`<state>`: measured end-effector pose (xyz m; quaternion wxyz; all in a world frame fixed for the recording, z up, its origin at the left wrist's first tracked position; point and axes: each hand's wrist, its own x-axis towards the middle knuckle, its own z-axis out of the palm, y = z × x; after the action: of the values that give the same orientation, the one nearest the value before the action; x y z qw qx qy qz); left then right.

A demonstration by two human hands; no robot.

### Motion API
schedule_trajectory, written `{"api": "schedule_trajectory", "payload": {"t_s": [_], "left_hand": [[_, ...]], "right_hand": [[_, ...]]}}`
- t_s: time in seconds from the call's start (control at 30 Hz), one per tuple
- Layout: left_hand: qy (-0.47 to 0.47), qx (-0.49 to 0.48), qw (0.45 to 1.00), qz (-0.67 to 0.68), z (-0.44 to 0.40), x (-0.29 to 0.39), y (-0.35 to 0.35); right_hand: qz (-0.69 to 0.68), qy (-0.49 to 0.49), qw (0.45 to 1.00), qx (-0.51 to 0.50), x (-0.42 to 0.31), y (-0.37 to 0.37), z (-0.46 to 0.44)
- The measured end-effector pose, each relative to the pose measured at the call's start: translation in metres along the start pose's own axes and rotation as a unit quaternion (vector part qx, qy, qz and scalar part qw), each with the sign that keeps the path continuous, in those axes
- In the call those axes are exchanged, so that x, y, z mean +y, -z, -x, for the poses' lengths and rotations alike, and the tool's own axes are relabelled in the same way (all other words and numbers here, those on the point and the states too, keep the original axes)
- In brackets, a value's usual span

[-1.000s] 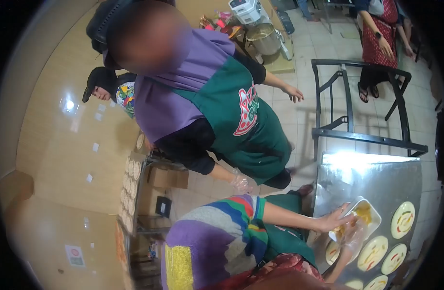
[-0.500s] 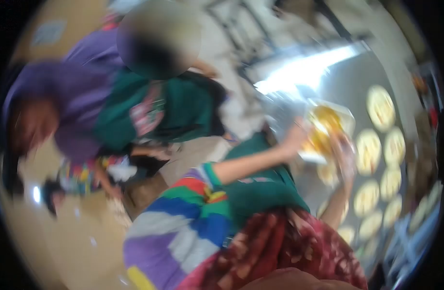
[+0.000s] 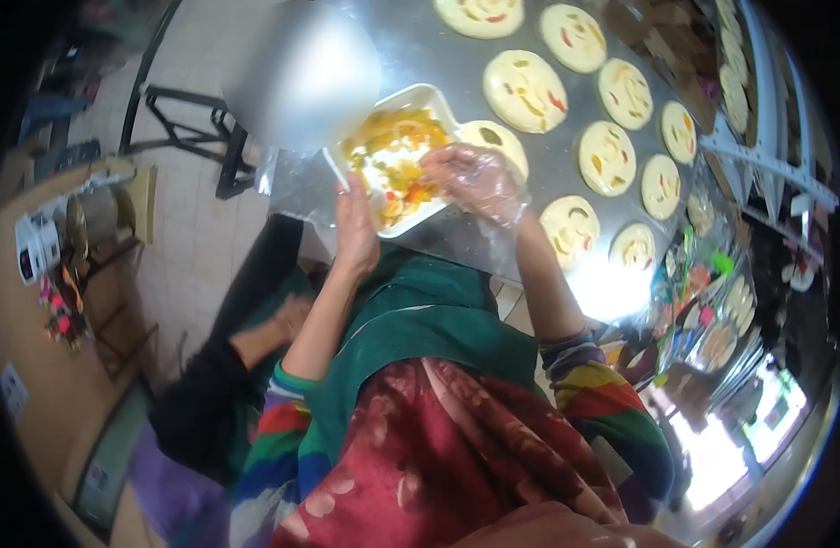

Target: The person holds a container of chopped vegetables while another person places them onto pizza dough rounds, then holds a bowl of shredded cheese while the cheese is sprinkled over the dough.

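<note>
My left hand (image 3: 354, 224) grips the near-left rim of a white tray (image 3: 427, 96), thumb on the edge. Red, yellow, orange and green chopped strips (image 3: 397, 128) lie in the tray, with bare white bottom between them. A clear plastic glove covers my right hand (image 3: 482, 183). Its fingers are bunched together at the tray's right side, among the strips; what is between the fingertips is hidden. Just beyond that hand lies a flat round piece of dough (image 3: 495, 142), partly covered by the tray and hand. More dough rounds (image 3: 524, 91) topped with similar strips lie to the right.
The dough rounds lie on a shiny metal table (image 3: 456, 55). Blue-grey rack rails (image 3: 767, 155) stand at the right, with cluttered goods (image 3: 703, 301) below. Close on my left is another person's arm (image 3: 255, 352). A scale (image 3: 38, 247) sits on the far-left counter.
My view has swung round and become sharper. The tray is still in my left hand, and my gloved right hand is still at it. The other person now appears lower left.
</note>
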<state>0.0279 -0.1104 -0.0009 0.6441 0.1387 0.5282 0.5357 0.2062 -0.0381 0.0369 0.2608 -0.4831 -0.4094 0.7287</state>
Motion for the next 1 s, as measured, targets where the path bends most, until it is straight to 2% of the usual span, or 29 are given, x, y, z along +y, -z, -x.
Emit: {"api": "schedule_trajectory", "payload": {"t_s": [0.13, 0.17, 0.3, 0.4, 0.63, 0.73, 0.77, 0.8, 0.83, 0.9, 1.0], "left_hand": [[0.022, -0.004, 1.0, -0.015, 0.006, 0.009, -0.004], [0.028, -0.012, 0.999, -0.029, 0.005, 0.008, -0.004], [0.046, -0.027, 0.997, -0.05, 0.002, 0.007, -0.002], [0.05, -0.036, 0.998, -0.012, 0.001, 0.005, -0.002], [0.058, -0.059, 0.997, -0.01, 0.007, 0.012, -0.023], [0.045, -0.052, 0.998, -0.008, 0.01, 0.008, -0.025], [0.039, -0.049, 0.998, -0.004, 0.008, 0.005, -0.024], [0.032, -0.046, 0.998, -0.001, 0.007, 0.003, -0.021], [0.028, -0.045, 0.999, -0.008, 0.008, 0.004, -0.02], [0.022, -0.051, 0.998, -0.018, 0.01, 0.009, -0.021], [0.011, -0.06, 0.998, -0.009, 0.013, 0.011, -0.023]], "right_hand": [[-0.009, 0.042, 0.999, -0.004, 0.011, -0.007, 0.01], [0.02, 0.04, 0.999, 0.003, 0.013, -0.006, 0.012], [-0.059, 0.042, 0.997, 0.026, 0.009, 0.006, 0.02], [-0.047, 0.034, 0.998, 0.034, 0.008, 0.017, 0.021], [0.218, 0.118, 0.968, 0.041, -0.003, -0.001, 0.029], [0.208, 0.152, 0.965, 0.056, 0.009, 0.0, 0.028], [0.102, 0.109, 0.988, 0.041, 0.007, 0.002, 0.031], [0.173, 0.135, 0.975, 0.035, -0.001, 0.009, 0.033], [0.119, 0.115, 0.985, 0.053, -0.007, 0.009, 0.037], [0.182, 0.139, 0.968, 0.103, -0.019, 0.016, 0.041], [0.171, 0.152, 0.963, 0.145, -0.027, 0.021, 0.045]]}}
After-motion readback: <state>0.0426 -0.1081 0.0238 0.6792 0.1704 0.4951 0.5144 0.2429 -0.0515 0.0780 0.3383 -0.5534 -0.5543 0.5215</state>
